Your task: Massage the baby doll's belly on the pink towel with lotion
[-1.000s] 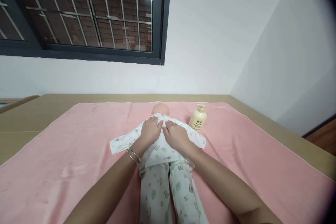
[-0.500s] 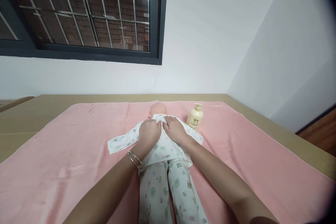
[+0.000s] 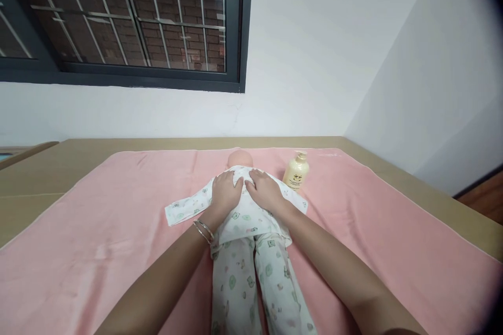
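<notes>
Head camera: our left hand (image 3: pixel 227 191) had uncurled — it and our right hand (image 3: pixel 266 191) lay flat, gripping nothing, on the bald doll in white printed pyjamas (image 3: pixel 248 220) atop the pink fabric sheet (image 3: pixel 118 209) — contact seemingly evener.

The tan table (image 3: pixel 47 175) carries a pink cloth (image 3: pixel 129 188), wrinkled in places and leaving a bare border at the far edge, on which a clothed doll (image 3: pixel 248 222) lies stretched out and a pale yellow pump bottle (image 3: pixel 296 171) stands.
</notes>
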A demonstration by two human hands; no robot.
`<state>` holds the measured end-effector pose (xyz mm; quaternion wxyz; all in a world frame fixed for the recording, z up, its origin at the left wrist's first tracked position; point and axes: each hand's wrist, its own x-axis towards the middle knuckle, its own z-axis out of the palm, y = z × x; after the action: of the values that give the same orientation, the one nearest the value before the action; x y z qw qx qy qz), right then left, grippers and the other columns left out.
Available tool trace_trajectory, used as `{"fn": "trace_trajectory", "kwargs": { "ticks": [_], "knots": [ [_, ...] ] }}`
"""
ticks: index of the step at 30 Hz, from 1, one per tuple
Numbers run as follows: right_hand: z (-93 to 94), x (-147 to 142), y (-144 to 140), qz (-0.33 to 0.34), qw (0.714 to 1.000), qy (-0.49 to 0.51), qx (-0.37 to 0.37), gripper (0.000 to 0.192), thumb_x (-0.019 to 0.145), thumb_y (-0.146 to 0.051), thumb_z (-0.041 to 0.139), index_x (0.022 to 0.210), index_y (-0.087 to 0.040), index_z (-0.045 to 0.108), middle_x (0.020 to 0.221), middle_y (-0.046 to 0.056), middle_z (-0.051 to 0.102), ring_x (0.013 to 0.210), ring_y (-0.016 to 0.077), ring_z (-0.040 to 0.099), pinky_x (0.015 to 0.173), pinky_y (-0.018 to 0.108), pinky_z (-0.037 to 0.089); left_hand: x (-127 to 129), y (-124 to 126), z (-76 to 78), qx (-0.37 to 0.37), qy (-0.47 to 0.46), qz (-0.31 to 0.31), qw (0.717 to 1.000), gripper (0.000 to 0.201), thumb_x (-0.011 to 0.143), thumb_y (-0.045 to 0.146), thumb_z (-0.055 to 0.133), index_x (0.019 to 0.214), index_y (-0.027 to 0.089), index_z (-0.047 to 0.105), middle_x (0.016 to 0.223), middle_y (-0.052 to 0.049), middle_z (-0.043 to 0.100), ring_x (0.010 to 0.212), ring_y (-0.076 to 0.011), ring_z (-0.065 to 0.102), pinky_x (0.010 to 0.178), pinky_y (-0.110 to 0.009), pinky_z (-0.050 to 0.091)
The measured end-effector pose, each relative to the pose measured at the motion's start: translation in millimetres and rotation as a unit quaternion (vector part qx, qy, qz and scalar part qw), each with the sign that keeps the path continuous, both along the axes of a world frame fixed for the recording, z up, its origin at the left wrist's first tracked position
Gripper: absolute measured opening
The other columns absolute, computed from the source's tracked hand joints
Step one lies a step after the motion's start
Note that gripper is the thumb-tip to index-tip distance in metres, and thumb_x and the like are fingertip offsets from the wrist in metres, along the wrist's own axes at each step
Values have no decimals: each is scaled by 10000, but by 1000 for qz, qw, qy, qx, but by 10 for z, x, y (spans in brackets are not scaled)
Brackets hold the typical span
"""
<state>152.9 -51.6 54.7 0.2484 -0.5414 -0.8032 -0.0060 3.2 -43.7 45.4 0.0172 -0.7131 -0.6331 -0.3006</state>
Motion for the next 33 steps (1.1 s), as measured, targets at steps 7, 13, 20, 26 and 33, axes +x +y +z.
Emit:
{"fn": "trace_trajectory", "kwargs": {
  "ticks": [7, 13, 20, 26, 33],
  "knots": [
    [-138, 75, 151, 23, 998, 49, -36, 546, 984, -420, 311, 1400, -81, 412, 1455, 140, 415, 1382, 223, 316, 1157, 387, 169, 5, -10, -51, 37, -21, -12, 999, 363, 912, 329, 430, 1169, 145, 610, 1201, -108, 658, 1154, -256, 564, 1025, -395, 388],
    [-146, 86, 144, 33, 998, 40, -23, 542, 989, -434, 298, 1396, -96, 416, 1441, 140, 432, 1359, 230, 344, 1144, 384, 191, 11, -30, -31, 37, -4, -13, 999, 365, 922, 321, 417, 1187, 139, 590, 1203, -108, 653, 1155, -252, 560, 1026, -391, 386],
    [-143, 116, 174, 60, 997, 38, -6, 501, 984, -401, 341, 1390, -121, 432, 1411, 114, 471, 1316, 217, 392, 1118, 354, 238, 61, -145, 17, 85, 105, -27, 990, 327, 947, 245, 343, 1026, 130, 639, 1027, -121, 683, 1005, -256, 600, 921, -375, 437],
    [-115, 95, 125, 45, 997, 59, 13, 431, 975, -392, 379, 1309, -159, 520, 1335, 83, 548, 1260, 197, 446, 1084, 320, 270, 97, -204, -13, 102, 93, -2, 990, 318, 945, 240, 350, 927, 143, 651, 1001, -124, 682, 1013, -250, 593, 926, -353, 438],
    [24, 14, -34, -10, 999, -30, 42, 349, 985, -343, 335, 1062, -158, 620, 1091, 104, 675, 1065, 214, 583, 1100, 409, 190, 71, -152, 36, 49, 61, 13, 997, 333, 934, 292, 369, 1068, 128, 626, 1082, -131, 675, 1051, -269, 588, 928, -379, 440]
  ]
}}
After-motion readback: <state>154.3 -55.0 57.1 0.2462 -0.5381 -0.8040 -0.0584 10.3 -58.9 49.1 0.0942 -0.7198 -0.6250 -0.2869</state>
